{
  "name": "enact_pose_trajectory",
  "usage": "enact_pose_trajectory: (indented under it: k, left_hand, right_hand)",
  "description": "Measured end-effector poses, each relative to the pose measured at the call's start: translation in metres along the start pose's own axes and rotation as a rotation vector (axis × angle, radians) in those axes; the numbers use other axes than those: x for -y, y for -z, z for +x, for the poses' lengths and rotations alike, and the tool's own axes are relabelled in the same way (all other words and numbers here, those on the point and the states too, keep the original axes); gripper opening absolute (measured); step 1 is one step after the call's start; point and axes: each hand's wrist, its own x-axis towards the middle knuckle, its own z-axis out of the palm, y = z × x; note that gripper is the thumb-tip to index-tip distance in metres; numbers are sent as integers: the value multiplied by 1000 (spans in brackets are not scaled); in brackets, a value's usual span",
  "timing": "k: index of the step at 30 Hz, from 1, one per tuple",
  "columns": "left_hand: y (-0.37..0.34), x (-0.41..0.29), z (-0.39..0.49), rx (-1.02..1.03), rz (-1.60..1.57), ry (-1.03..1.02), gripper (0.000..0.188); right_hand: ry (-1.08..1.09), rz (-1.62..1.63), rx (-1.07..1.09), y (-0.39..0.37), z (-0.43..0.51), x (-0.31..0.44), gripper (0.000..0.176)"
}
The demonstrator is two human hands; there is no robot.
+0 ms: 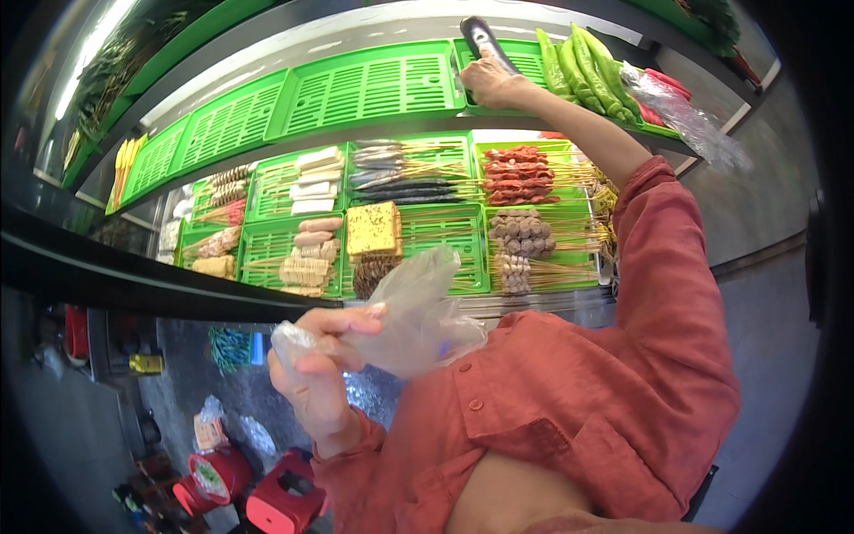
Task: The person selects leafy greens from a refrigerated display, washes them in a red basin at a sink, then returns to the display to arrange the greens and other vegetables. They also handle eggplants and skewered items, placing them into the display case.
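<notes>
My left hand (320,374) is raised in front of my chest. A crumpled clear plastic bag (420,307) is held in its fingers and hangs over toward the right. My right hand (490,81) reaches far forward to the upper shelf and grips the lower end of a dark purple eggplant (482,39). The eggplant lies slanted over a green slotted plastic tray (527,60); the fingers on its far side are partly hidden. Just right of that hand, several long green peppers (587,70) lie side by side.
Bare green trays (373,80) line the upper shelf's left. Below are skewers of red meat (517,175), meatballs (520,232), fish (377,163) and tofu slabs (371,229). A loose plastic bag (687,120) drapes over the shelf's right end. Red plastic stools (283,494) stand on the floor, lower left.
</notes>
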Motion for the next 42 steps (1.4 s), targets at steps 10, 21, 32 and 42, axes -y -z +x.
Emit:
enact_pose_trajectory:
  k: [10,21,32,42]
  left_hand:
    - [14,-2,14,-126,144,-87,58]
    - [1,-20,8,-286,245,-87,60]
    - [2,-21,-20,-343,235,-79,59]
    - [-1,-32,-39,-295,674,-146,42]
  right_hand:
    - [413,938,-484,36,-97,25,10]
    - [-163,648,-24,17,-4,-12,11]
    - [-137,312,-173,-33,32,-11,34]
    - [650,1126,38,28,-159,126,6]
